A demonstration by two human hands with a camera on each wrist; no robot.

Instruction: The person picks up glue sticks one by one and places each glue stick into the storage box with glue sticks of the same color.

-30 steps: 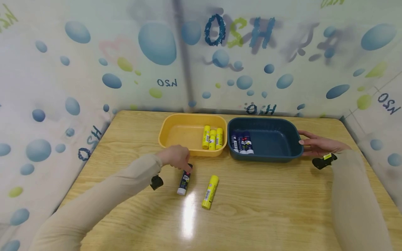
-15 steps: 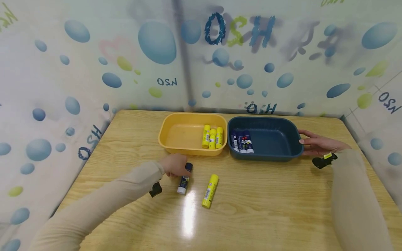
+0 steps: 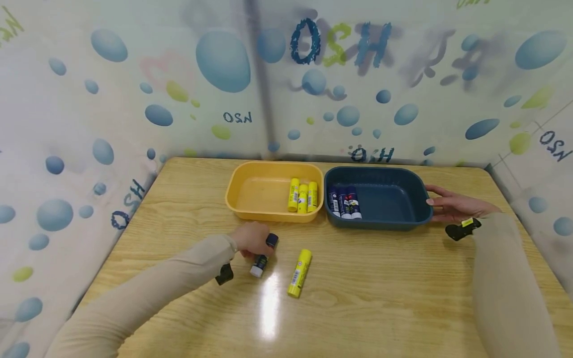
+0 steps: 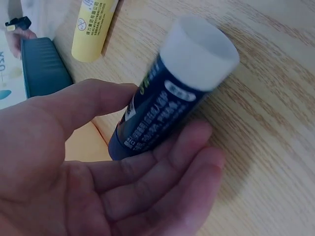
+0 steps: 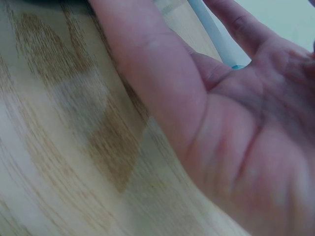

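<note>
Between thumb and fingertips, my left hand (image 3: 254, 238) pinches a dark blue glue stick (image 4: 162, 108) with a white end cap. In the left wrist view this stick is tilted, its white end pointing up and away from the palm. A yellow glue stick (image 3: 299, 273) lies on the table just right of that hand. My right hand (image 3: 458, 206) touches the right end of the dark blue bin (image 3: 380, 224), fingers fairly straight and thumb at the rim. Several dark blue glue sticks (image 3: 343, 202) lie at that bin's left end.
Left of the blue bin, rim to rim, stands a yellow bin (image 3: 255, 215) with several yellow glue sticks (image 3: 303, 198) at its right end. Both bins stand near the back edge of the wooden table (image 3: 380, 298), before a patterned wall (image 3: 277, 99).
My left hand has come down and nearer the body around the dark blue glue stick, which has turned slightly. The right hand and both bins have stayed put.
</note>
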